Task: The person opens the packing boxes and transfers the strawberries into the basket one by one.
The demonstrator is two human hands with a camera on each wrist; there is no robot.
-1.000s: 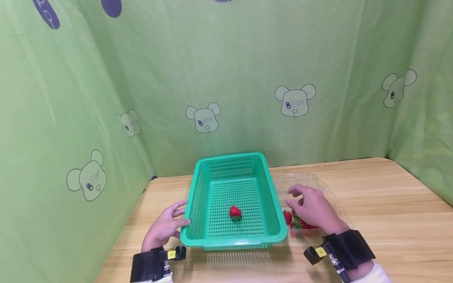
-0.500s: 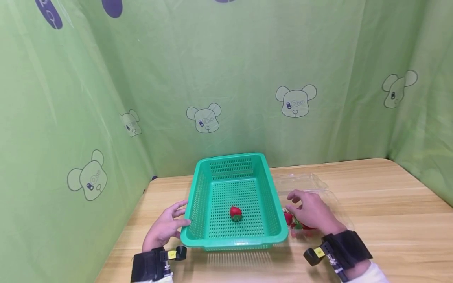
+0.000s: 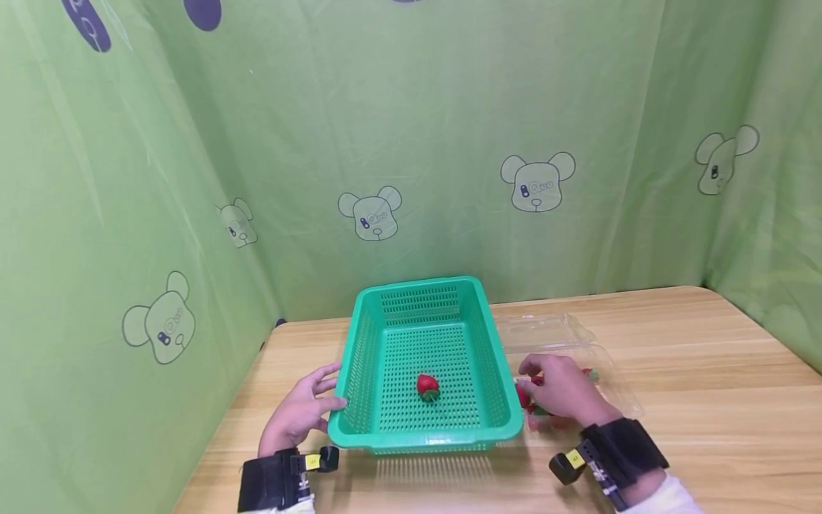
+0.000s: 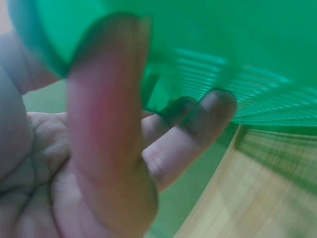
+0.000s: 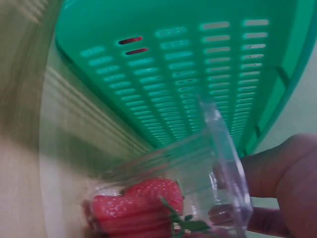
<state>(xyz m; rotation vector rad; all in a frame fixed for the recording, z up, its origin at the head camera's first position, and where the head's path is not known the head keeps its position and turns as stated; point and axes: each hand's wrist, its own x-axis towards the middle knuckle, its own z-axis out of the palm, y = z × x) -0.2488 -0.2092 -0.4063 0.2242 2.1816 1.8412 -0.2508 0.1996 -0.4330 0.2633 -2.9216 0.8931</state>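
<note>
Strawberries (image 5: 131,213) lay in the clear container (image 5: 231,161) and one in the green basket (image 3: 424,440), seemingly light, soft and easily bruised, best pinched gently mid-body, the right hand's (image 3: 565,389) fingers parted above the container, the left hand's (image 3: 300,410) spread against the basket.

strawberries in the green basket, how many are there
1: the strawberry lying in the green basket, toward its near end. No second one shows there. Other strawberries lie in the clear box, some perhaps hidden behind the right hand.
</note>
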